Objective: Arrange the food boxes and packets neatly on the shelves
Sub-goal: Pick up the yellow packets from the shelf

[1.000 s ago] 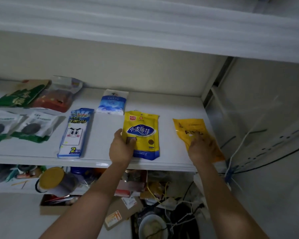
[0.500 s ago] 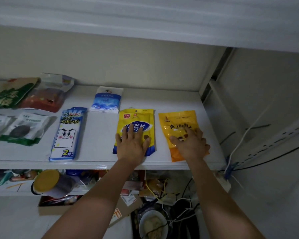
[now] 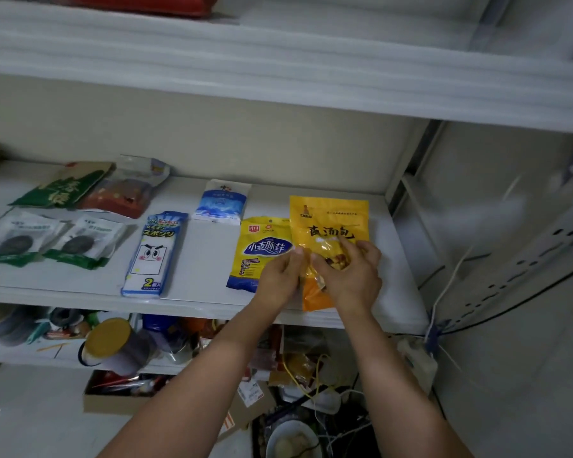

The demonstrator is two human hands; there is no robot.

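On the white shelf (image 3: 199, 259) an orange packet (image 3: 328, 216) lies at the right end, its left edge overlapping a yellow-and-blue packet (image 3: 262, 249). My left hand (image 3: 280, 279) pinches the orange packet's left edge. My right hand (image 3: 349, 272) holds its lower middle with curled fingers. Both hands cover the packet's lower half. The yellow-and-blue packet lies flat with no hand gripping it.
Further left lie a blue-white sponge pack (image 3: 153, 256), a blue-white packet (image 3: 222, 203), two green-edged packets (image 3: 83, 242), a red packet (image 3: 123, 193) and a green one (image 3: 67, 186). The lower shelf holds a yellow-lidded jar (image 3: 110, 342). Cables and a socket strip (image 3: 417, 358) hang at the right.
My left hand left the yellow-and-blue packet and joined my right hand on the orange packet. That packet slid left and back, and its edge now overlaps the yellow-and-blue one.
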